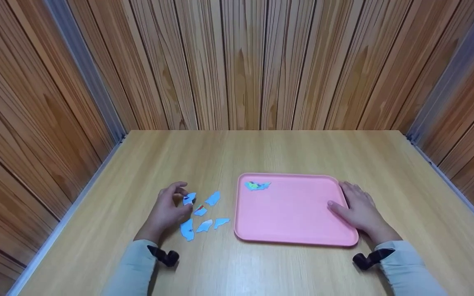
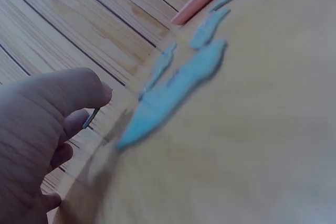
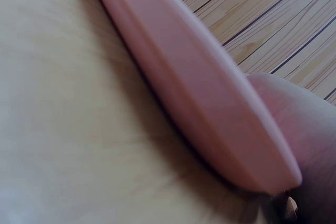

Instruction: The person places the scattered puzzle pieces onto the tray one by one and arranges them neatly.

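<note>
My left hand [image 1: 167, 209] pinches a small blue puzzle piece [image 1: 189, 198] between thumb and fingers, just above the table; in the left wrist view only its thin edge shows. Several flat, jagged blue puzzle pieces [image 1: 187, 230] lie loose beside that hand, one of them with a red-and-green mark [image 1: 200, 210]. On the right, my right hand [image 1: 358, 209] grips the right side of a pink tray [image 1: 294, 213], thumb over the rim and fingers along the outside. Inside the tray's far left corner lies a blue, yellow and green patterned piece [image 1: 257, 186].
The tray rests on a light wooden table [image 1: 204, 267]. Wood-plank walls [image 1: 245, 65] stand at the back and on both sides, with grey metal strips at the corners. A black wrist camera [image 1: 165, 255] is strapped over each sleeve.
</note>
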Demonstrator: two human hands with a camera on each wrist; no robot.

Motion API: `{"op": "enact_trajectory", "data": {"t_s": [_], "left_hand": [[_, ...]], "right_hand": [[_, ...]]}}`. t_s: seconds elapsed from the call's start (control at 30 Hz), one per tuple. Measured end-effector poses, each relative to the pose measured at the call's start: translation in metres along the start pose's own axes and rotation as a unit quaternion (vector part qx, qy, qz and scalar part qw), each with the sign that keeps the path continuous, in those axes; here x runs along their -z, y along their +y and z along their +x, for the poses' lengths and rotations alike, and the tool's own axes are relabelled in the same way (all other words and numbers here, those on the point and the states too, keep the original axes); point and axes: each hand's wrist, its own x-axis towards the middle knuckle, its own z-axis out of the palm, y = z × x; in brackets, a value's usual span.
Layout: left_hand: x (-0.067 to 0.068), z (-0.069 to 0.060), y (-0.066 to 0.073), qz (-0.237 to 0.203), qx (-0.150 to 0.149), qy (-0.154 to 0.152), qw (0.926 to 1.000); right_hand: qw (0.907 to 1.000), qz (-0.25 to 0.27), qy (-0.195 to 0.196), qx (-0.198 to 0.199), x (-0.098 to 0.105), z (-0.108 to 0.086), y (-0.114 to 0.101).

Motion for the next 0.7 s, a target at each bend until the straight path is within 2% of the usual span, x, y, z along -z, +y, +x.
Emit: {"op": "enact_trajectory", "data": {"t_s": [0.23,0.53,0.7], "left_hand": [[-0.011,0.005,0.023,-0.022,-0.011,-0.001,0.9997],[-0.035,0.008,0.046,-0.040,-0.014,-0.017,0.9990],[-0.050,0.015,0.060,-0.020,-0.039,-0.027,0.9987]], "right_hand": [[1.0000,0.004,-0.005,-0.005,0.002,0.000,0.000],[0.9999,0.000,-0.009,-0.009,0.002,0.000,0.000],[0.9999,0.001,-0.012,-0.013,0.002,0.000,0.000]]}}
